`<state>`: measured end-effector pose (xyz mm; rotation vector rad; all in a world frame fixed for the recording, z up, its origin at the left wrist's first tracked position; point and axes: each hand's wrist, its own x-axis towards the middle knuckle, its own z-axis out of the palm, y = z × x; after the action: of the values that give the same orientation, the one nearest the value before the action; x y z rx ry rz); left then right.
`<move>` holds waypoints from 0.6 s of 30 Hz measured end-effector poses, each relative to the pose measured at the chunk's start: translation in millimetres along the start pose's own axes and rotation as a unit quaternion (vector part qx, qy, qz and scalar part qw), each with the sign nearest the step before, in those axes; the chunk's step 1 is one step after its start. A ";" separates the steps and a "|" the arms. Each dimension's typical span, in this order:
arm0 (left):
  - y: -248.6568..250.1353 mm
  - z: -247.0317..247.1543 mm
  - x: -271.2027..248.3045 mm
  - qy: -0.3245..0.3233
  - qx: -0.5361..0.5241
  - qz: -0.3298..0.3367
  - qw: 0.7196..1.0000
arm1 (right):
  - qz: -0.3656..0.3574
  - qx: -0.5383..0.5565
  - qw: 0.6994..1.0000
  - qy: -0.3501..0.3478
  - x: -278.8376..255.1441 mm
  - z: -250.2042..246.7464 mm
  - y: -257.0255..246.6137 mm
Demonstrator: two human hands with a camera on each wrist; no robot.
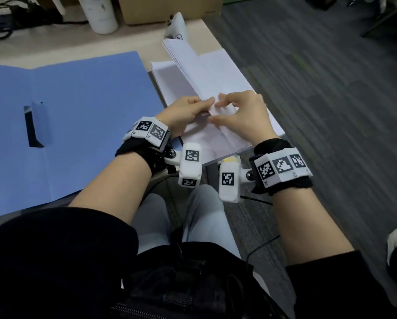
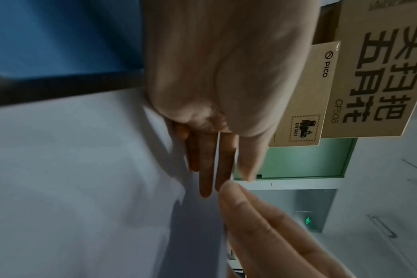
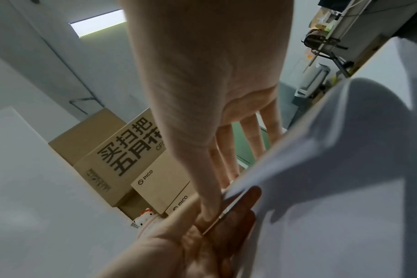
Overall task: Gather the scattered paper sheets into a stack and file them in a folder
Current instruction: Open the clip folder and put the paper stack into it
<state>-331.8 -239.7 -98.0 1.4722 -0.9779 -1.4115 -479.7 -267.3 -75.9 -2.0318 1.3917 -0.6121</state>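
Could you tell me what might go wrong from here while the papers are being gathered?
The paper stack lies at the desk corner, its right edge reaching the rim, so sheets could slide to the floor. Both the left hand and the right hand pinch only the near edge, so lifted sheets could fan apart or crease.

White cup [image 1: 100, 13] — cardboard box [image 1: 170, 8] beside it

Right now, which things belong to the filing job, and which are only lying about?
For the job: paper sheets, blue folder, left hand, right hand.

Lying about: white cup, cardboard box, white figurine.
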 end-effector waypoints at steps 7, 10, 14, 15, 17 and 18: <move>-3.2 0.7 1.1 0.011 -0.033 0.007 0.999 | 0.050 0.072 0.994 0.071 2.2 1.0 9.3; -4.8 1.6 2.4 0.008 -0.043 0.008 0.999 | 0.110 0.000 0.993 0.045 6.8 1.0 21.3; -4.5 2.6 1.0 0.007 -0.039 0.011 0.999 | 0.167 -0.028 0.984 0.048 11.8 2.1 27.3; -4.3 2.9 0.6 0.006 -0.037 0.012 0.999 | 0.177 -0.033 0.983 0.045 12.2 1.5 27.5; -4.6 3.3 0.6 0.005 -0.036 0.014 0.999 | 0.182 -0.040 0.982 0.044 12.9 -0.7 29.0; -4.7 3.5 0.6 0.006 -0.038 0.014 0.999 | 0.177 -0.041 0.982 0.051 12.6 -2.2 29.1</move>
<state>-335.4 -238.8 -102.7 1.4041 -0.9246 -1.4032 -496.1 -287.5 -94.1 -1.7695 1.8124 -0.5130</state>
